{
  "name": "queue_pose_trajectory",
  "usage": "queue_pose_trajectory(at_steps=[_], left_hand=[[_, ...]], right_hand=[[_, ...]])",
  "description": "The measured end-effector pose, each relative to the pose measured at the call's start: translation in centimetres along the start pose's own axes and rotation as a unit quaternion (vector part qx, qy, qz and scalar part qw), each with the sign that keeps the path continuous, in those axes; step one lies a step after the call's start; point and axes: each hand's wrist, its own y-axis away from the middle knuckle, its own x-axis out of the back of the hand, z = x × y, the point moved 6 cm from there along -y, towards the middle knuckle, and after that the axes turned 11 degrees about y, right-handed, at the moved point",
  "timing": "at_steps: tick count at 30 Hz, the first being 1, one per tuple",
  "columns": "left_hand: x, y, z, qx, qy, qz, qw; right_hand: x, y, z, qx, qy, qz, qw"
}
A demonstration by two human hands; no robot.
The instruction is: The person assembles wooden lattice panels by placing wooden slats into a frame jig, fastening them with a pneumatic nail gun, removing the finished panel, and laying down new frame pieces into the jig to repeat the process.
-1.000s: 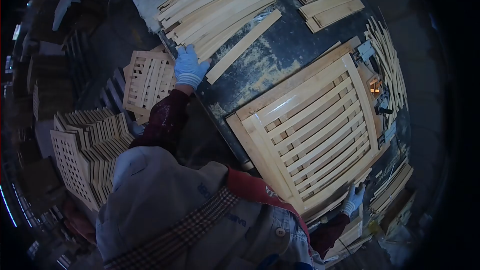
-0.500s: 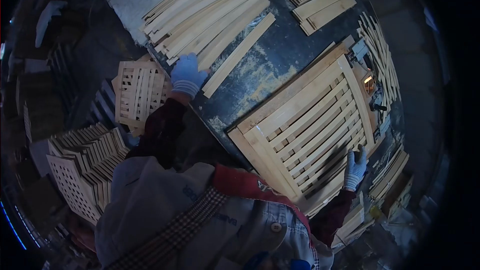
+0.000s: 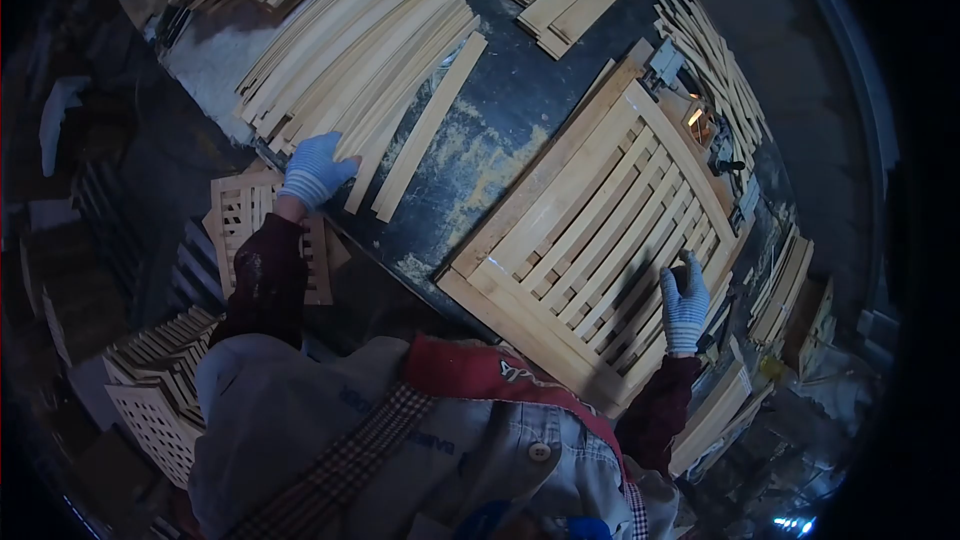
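My left hand (image 3: 316, 172), in a striped pale-blue glove, is at the near ends of a spread pile of thin wooden slats (image 3: 350, 50). Its fingers close over a slat end there, partly hidden by the glove. Beside the pile, a single slat (image 3: 430, 130) lies apart on the dark table. My right hand (image 3: 684, 308), gloved alike, is over the lower right of a slatted wooden panel (image 3: 560, 200), thumb and fingers apart, holding nothing. Strips cross within the panel, which has one curved side. Whether the right hand touches it I cannot tell.
Metal clamps (image 3: 668, 62) and a small lit device (image 3: 697, 124) stand along the panel's far right side. More slats (image 3: 712, 65) lie beyond. Wider boards (image 3: 580, 5) rest at the back. Finished-looking lattice panels (image 3: 155, 430) stand stacked at lower left.
The view has shifted, and the table contents appear further left. One slat at the pile's right edge now reaches nearer to me. My right hand remains above the panel with fingers apart.
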Motion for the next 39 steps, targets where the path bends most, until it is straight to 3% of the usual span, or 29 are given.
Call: queue_pose_trajectory(at_steps=[1, 2, 4, 5, 7, 10, 11, 13, 15, 17, 18, 19, 21, 22, 25, 28, 31, 32, 33, 35, 38, 39], left_hand=[[0.6, -0.1, 0.2, 0.017, 0.009, -0.025, 0.999], [0.7, -0.4, -0.3, -0.045, 0.014, -0.014, 0.999], [1.5, -0.1, 0.9, 0.031, 0.163, -0.096, 0.981], [1.6, 0.2, 1.6, 0.069, 0.234, -0.136, 0.960], [1.6, 0.5, 2.5, 0.030, 0.240, -0.111, 0.964], [1.6, 1.4, 4.5, 0.003, 0.242, -0.081, 0.967], [1.6, 1.8, 5.1, -0.001, 0.242, -0.069, 0.968], [0.6, 2.5, 5.2, 0.010, 0.229, -0.058, 0.972], [0.5, 3.7, 7.7, 0.042, 0.199, -0.060, 0.977], [-1.2, 4.5, 7.7, 0.046, 0.240, -0.047, 0.969], [-2.0, 5.0, 7.5, 0.049, 0.260, -0.041, 0.963], [-1.9, 5.4, 8.2, -0.015, 0.343, 0.008, 0.939], [-3.7, 5.1, 6.4, 0.026, 0.409, -0.026, 0.912], [-4.5, 5.0, 5.7, 0.046, 0.442, -0.043, 0.895], [-4.9, 4.6, 5.9, 0.022, 0.407, -0.046, 0.912], [-5.0, 4.9, 6.1, 0.082, 0.436, -0.065, 0.894], [-5.0, 4.6, 5.1, 0.035, 0.421, -0.010, 0.906], [-5.0, 4.8, 4.4, 0.061, 0.409, 0.036, 0.910], [-4.5, 4.7, 4.2, 0.042, 0.300, 0.056, 0.951], [-4.0, 4.7, 3.4, -0.036, 0.067, 0.132, 0.988], [-3.1, 5.4, 7.7, -0.091, 0.062, 0.198, 0.974], [-3.9, 5.2, 8.8, -0.018, 0.171, 0.131, 0.976]], right_hand=[[0.1, 0.2, -1.3, 0.028, -0.012, 0.019, 0.999], [-0.2, 0.3, -2.3, 0.010, -0.056, 0.006, 0.998], [-2.0, 0.1, -4.1, -0.010, -0.131, -0.025, 0.991], [-3.1, 0.0, -6.0, -0.026, -0.229, -0.075, 0.970], [-5.1, -0.1, -12.9, -0.015, -0.367, -0.138, 0.920], [-9.5, -0.9, -23.9, 0.126, -0.429, -0.201, 0.872], [-11.5, -1.7, -26.8, 0.103, -0.448, -0.252, 0.852], [-16.8, -2.8, -31.1, -0.097, -0.592, -0.396, 0.695], [-20.4, -4.5, -33.2, -0.124, -0.600, -0.374, 0.696], [-22.9, -6.5, -33.3, -0.063, -0.538, -0.266, 0.797], [-22.4, -6.3, -33.4, -0.081, -0.567, -0.272, 0.774], [-22.0, -6.1, -33.3, -0.086, -0.584, -0.285, 0.755], [-21.6, -5.9, -32.6, -0.095, -0.615, -0.311, 0.718], [-22.2, -5.5, -32.6, -0.111, -0.654, -0.338, 0.668], [-22.8, -5.8, -31.7, -0.150, -0.603, -0.368, 0.691], [-22.6, -5.5, -30.8, -0.166, -0.621, -0.398, 0.654], [-21.9, -5.4, -30.2, -0.155, -0.647, -0.442, 0.602], [-21.4, -5.3, -29.8, -0.142, -0.655, -0.451, 0.590], [-20.7, -5.1, -29.5, -0.129, -0.663, -0.459, 0.577], [-20.7, -5.1, -28.4, -0.122, -0.648, -0.463, 0.593], [-19.4, -4.7, -26.7, -0.136, -0.613, -0.442, 0.640], [-20.0, -5.0, -26.2, -0.135, -0.601, -0.449, 0.647]])
